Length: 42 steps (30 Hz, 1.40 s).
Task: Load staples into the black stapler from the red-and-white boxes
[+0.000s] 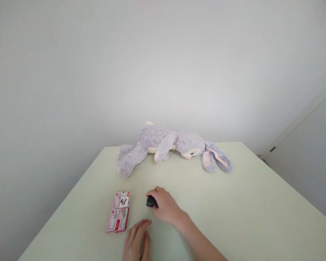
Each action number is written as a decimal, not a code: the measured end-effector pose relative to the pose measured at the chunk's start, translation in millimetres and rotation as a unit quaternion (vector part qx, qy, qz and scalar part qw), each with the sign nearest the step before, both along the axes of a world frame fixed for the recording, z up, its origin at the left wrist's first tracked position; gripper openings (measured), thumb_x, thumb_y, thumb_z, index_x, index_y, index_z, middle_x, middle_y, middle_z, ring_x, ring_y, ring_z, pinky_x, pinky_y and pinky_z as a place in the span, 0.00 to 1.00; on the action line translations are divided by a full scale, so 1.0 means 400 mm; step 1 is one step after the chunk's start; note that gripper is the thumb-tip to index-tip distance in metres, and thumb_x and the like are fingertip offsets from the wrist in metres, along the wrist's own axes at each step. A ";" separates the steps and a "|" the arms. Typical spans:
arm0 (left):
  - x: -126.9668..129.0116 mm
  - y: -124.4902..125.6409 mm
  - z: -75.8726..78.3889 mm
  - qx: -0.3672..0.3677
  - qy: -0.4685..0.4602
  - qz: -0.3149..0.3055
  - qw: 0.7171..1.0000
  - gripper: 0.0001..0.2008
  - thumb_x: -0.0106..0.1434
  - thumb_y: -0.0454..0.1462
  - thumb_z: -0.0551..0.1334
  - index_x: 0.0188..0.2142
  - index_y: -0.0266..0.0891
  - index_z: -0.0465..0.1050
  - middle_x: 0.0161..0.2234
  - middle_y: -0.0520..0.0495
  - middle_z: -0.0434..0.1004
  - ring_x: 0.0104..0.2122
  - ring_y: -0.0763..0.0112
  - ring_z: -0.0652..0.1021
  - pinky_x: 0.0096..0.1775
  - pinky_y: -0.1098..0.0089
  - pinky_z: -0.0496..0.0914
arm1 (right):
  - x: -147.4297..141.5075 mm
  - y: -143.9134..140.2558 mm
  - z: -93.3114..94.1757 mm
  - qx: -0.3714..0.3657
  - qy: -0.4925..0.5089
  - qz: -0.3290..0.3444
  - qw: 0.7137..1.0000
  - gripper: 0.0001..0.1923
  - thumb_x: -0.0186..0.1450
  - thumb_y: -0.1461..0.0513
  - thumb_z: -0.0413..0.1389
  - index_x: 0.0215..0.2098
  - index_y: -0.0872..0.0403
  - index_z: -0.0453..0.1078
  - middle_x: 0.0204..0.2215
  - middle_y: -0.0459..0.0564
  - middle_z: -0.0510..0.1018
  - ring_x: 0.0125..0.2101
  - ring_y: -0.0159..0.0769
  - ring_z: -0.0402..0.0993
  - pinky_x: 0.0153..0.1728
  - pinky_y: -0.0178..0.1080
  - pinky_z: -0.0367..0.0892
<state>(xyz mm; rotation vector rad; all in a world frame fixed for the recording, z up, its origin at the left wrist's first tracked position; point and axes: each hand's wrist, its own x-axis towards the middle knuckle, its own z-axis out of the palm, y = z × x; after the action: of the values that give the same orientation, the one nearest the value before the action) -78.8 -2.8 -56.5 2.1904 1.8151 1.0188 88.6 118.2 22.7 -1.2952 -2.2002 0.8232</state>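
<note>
My right hand (165, 206) is closed over a black stapler (151, 201) on the table, fingers wrapped round it from above. Only its dark front end shows; the rest is hidden under my palm. My left hand (136, 239) lies open near the table's front, fingers stretched forward and holding nothing. Just left of it are several small white, pink and red cardboard boxes (118, 217), laid side by side in a block. One white box (125, 200) at the back right of the block has a dark picture on it.
A lilac plush rabbit (157, 139) lies on its side along the back of the pale green table (206, 203), ears to the right. Behind it rises a plain wall (163, 65). The table's side edges show at left and right.
</note>
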 end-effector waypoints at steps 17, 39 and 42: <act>0.095 0.080 0.020 -0.012 0.200 -0.044 0.979 0.28 0.72 0.39 0.54 0.70 0.49 0.56 0.70 0.51 0.61 0.68 0.61 0.64 0.65 0.53 0.60 | 0.147 -0.030 -0.036 -0.025 0.423 -0.200 0.883 0.11 0.67 0.53 0.57 0.41 0.49 0.76 0.41 0.51 0.82 0.50 0.46 0.77 0.62 0.54 0.61; -0.062 -0.018 -0.033 -0.045 0.058 -0.007 0.997 0.22 0.68 0.41 0.62 0.61 0.57 0.71 0.55 0.48 0.79 0.52 0.56 0.78 0.51 0.56 0.76 | 0.300 -0.279 -0.133 -0.347 0.316 -0.149 0.870 0.36 0.63 0.34 0.56 0.51 0.53 0.72 0.28 0.46 0.77 0.15 0.25 0.64 0.15 0.30 0.57; 0.023 0.017 0.007 -0.088 0.004 -0.083 0.993 0.26 0.65 0.38 0.66 0.62 0.55 0.70 0.53 0.48 0.80 0.50 0.59 0.79 0.52 0.60 0.76 | 0.255 -0.250 -0.122 -0.345 0.264 -0.101 0.895 0.34 0.66 0.34 0.50 0.47 0.55 0.71 0.24 0.42 0.74 0.12 0.23 0.56 0.13 0.29 0.49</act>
<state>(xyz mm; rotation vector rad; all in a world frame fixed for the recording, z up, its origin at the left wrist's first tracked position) -69.5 4.0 -53.8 2.1966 1.6242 0.7855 190.6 18.4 -26.3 -1.3432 -1.3501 1.7247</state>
